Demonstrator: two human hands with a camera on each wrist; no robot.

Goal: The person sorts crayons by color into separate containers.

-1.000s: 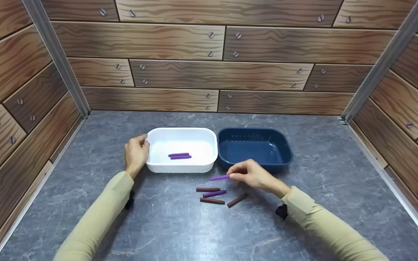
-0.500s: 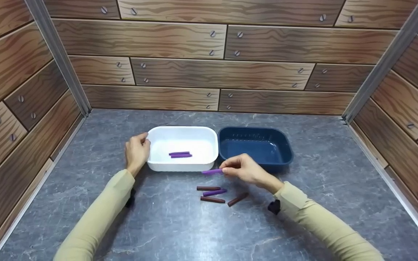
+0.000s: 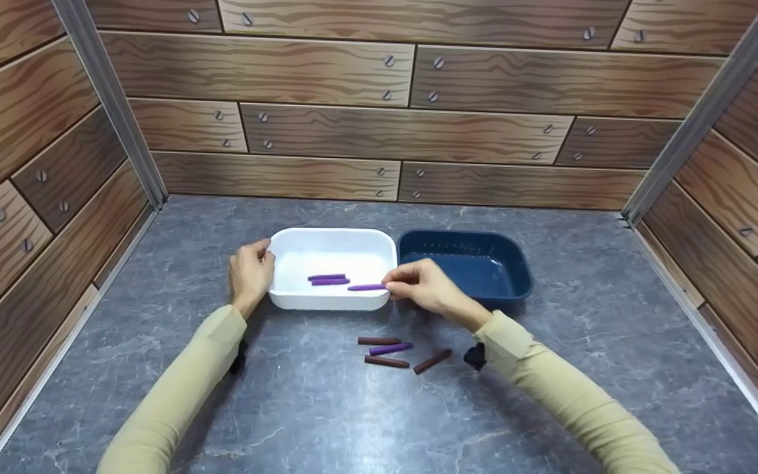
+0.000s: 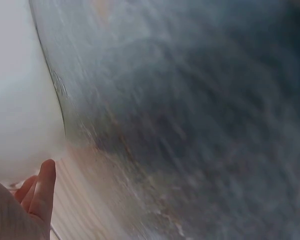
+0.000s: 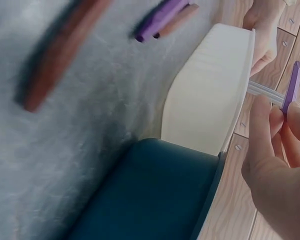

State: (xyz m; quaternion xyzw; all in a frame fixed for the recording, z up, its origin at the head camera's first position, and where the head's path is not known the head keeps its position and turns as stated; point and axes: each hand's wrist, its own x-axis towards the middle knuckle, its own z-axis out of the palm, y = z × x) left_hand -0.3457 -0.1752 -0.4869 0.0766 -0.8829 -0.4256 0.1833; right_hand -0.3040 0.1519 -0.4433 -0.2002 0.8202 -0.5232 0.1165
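My right hand [image 3: 424, 284] pinches a purple crayon [image 3: 367, 287] by one end, above the right front part of the white container [image 3: 326, 302]. In the right wrist view the same crayon [image 5: 291, 87] sticks out from between thumb and fingers. On the container's left side, my left hand [image 3: 251, 275] holds the rim. Two purple crayons [image 3: 329, 280] lie side by side inside the white container. In the left wrist view, a few fingers [image 4: 46, 192] show beside the white wall; the rest of the grip is hidden.
A dark blue container [image 3: 464, 263] stands right against the white one. On the grey table in front lie another purple crayon [image 3: 391, 349] and brown crayons, one [image 3: 433, 361] set at a slant to the right. Wood-patterned walls [image 3: 326, 131] enclose the table's back and sides.
My right hand has carried the purple crayon up and left, from in front of the containers to over the white one. My left hand has stayed at the rim.
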